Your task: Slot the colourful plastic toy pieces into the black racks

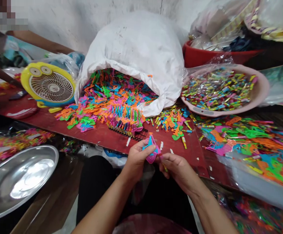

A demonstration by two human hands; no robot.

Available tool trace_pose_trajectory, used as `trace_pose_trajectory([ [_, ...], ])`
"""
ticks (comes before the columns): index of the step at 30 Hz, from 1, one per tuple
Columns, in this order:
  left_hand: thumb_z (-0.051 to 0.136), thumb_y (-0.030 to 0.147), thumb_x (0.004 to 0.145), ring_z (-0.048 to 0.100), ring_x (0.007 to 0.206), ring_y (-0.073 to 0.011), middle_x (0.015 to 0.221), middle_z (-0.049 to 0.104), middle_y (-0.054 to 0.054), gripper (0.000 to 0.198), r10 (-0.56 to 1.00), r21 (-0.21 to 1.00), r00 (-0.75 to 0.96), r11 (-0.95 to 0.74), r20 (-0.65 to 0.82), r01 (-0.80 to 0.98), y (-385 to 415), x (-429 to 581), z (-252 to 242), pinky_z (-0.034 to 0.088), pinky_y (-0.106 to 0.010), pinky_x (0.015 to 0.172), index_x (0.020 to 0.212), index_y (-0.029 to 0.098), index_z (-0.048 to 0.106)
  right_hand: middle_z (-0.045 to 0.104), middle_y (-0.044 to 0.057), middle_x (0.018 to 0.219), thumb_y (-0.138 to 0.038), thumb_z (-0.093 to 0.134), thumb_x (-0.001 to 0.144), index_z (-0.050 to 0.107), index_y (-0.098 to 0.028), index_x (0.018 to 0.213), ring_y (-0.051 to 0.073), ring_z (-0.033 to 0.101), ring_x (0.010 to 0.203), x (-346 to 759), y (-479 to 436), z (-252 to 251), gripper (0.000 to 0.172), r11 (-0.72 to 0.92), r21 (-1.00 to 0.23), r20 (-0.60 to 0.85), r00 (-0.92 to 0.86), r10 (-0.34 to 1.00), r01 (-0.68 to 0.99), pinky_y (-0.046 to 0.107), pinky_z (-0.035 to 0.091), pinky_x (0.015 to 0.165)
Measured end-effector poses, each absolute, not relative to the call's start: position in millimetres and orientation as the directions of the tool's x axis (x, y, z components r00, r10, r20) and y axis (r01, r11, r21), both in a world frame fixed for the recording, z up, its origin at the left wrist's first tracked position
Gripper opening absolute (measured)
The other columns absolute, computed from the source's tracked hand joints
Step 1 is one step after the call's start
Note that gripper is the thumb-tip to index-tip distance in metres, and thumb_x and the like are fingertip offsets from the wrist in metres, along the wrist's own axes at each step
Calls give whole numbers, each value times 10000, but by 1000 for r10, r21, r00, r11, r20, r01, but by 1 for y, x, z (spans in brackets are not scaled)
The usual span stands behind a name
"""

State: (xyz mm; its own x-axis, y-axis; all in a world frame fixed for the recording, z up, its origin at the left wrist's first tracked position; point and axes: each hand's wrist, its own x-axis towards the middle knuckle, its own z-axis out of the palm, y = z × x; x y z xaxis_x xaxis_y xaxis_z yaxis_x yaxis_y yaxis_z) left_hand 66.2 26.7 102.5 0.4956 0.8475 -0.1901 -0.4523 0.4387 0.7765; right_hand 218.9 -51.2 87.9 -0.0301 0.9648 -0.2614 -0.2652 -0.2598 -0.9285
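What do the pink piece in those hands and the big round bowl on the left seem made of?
The pink piece looks like moulded plastic: saturated colour, fine lattice. The bowl looks like polished metal, probably stainless steel, given its mirror-like glare.

two hands (138, 159), one fan (50, 85), one steel basin (19, 182)

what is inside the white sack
The white sack holds orange, green, pink and blue plastic pieces spilling from its mouth onto the red board. Anything deeper in is hidden by the sack.
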Motion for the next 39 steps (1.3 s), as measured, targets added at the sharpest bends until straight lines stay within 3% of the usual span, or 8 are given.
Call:
trace_pose_trajectory([
  [7,840,377,713,614,643,-101,764,708,-33,336,882,837,437,369,-177,-405,25,66,96,475,-213,658,894,127,707,593,-11,685,-530,632,875,706,-171,869,79,494,520,208,-56,94,367,-183,-979,-187,45,981,-89,217,359,480],
  [18,843,395,705,604,640,-101,751,706,-27,349,891,879,413,341,-189,-333,23,68,86,458,-219,662,894,129,720,616,-22,684,-523,645,862,667,-181,821,95,523,525,210,-53,81,345,-185,-967,-184,-26,983,-177,228,403,501],
  [26,829,413,724,586,654,-87,767,683,-13,360,879,897,445,326,-171,-300,28,59,94,456,-200,673,928,143,708,574,-6,722,-525,589,891,685,-187,761,119,519,674,215,-46,92,374,-9,-981,-20,-55,998,192,224,403,584],
  [30,778,407,779,562,661,-93,783,664,-15,324,872,968,477,202,-107,-152,23,53,99,443,-203,658,960,145,718,548,-25,651,-561,670,797,679,-186,829,106,495,535,209,-47,81,377,-139,-989,-141,-46,989,40,218,378,457],
  [32,728,400,825,581,702,-121,841,673,-31,333,891,1000,454,-21,28,-22,25,46,105,466,-235,689,1059,163,713,564,-29,617,-545,708,761,672,-181,836,110,518,517,210,-46,78,373,-180,-983,-178,-49,983,-37,227,412,469],
  [34,671,374,874,602,777,-154,901,679,-49,326,889,915,342,-372,305,152,35,34,116,482,-274,745,1140,187,696,586,-24,602,-493,736,745,668,-174,821,112,540,535,214,-43,80,335,-164,-986,-165,13,986,-44,234,441,513],
  [36,629,347,905,614,886,-192,952,683,-68,291,768,668,219,-634,602,389,54,18,129,477,-325,833,1152,208,695,591,-26,602,-458,753,718,665,-174,842,111,546,546,221,-37,84,322,-147,-987,-152,105,983,-57,236,451,532],
  [39,633,386,902,560,1175,-267,1234,640,-116,365,604,308,284,-688,745,657,94,-6,145,393,-437,1028,1227,221,660,583,-28,607,-448,768,655,638,-178,816,118,558,556,227,-24,90,341,-116,-991,-128,223,966,-66,243,463,539],
])
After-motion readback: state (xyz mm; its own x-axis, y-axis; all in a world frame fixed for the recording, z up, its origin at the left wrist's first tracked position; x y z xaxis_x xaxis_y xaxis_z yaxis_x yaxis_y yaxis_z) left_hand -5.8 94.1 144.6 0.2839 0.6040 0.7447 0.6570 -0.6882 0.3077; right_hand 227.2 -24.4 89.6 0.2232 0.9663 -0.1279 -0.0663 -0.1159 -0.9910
